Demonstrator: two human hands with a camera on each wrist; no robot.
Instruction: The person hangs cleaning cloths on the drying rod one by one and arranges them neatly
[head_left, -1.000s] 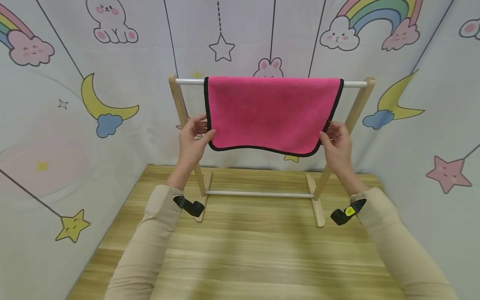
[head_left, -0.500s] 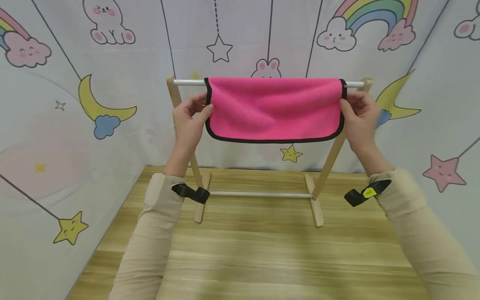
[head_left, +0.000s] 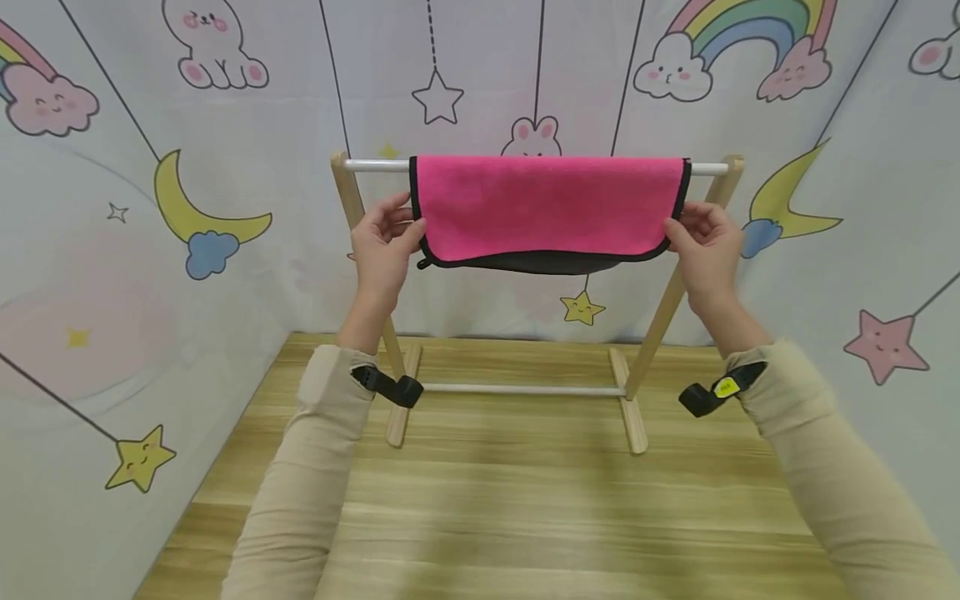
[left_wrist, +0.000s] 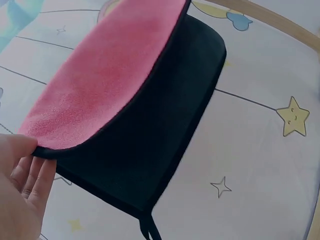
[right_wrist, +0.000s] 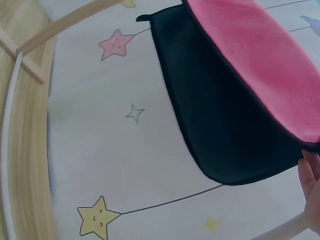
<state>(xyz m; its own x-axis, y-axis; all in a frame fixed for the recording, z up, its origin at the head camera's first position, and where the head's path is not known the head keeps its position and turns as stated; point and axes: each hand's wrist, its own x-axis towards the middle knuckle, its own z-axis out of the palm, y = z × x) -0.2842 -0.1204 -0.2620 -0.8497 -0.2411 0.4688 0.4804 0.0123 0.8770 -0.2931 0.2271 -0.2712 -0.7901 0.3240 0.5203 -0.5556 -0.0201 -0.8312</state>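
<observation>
A pink towel [head_left: 551, 204] with black edging is draped over the top white rail [head_left: 378, 166] of a wooden rack. My left hand [head_left: 378, 254] pinches its left edge near the lower corner, thumb in front. On the opposite side my right hand [head_left: 708, 254] pinches the right edge the same way. Both wrist views show the dark rear layer [left_wrist: 165, 115] of the towel hanging behind the pink front flap [left_wrist: 115, 75]. A small loop [left_wrist: 149, 227] sticks out at one rear corner. In the head view, a dark strip of that layer shows below the front hem.
The rack's wooden legs [head_left: 660, 333] stand on a wood-grain tabletop [head_left: 525, 500], joined by a low white bar [head_left: 521, 389]. A white curtain [head_left: 292, 150] printed with stars, moons and rainbows surrounds the table at the back and sides.
The front flap has become shorter, its hem rising so the dark rear layer shows beneath. Both hands rose along the towel's edges, then came down slightly, the right one moving outward and back in.
</observation>
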